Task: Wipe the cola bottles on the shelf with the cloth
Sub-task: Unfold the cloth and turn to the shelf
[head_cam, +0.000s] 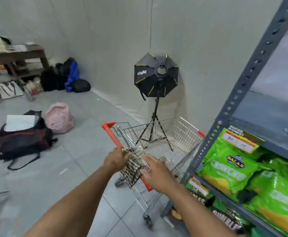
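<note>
Reaching out over the near end of the shopping cart (158, 147), both hands are busy with a striped cloth (133, 168) that hangs over the red handle bar (113, 136). The left hand (115, 159) has its fingers pinched on the cloth's upper corner; the right hand (157, 171) lies over the other edge with fingers loosely spread, and whether it truly grips I cannot tell, the picture being smeared with motion. If only that one corner is held, the cloth could slide off the bar and drop to the tiled floor (81, 177), picking up grit that would then be rubbed onto the bottles. A tug might also roll the cart away toward the light stand (154, 127) behind it and knock the softbox (156, 75) over. Just beside the cart, the grey shelf (228, 106) shows only green snack bags (230, 166); no cola bottles are in sight, so the person would have to turn toward them.
</note>
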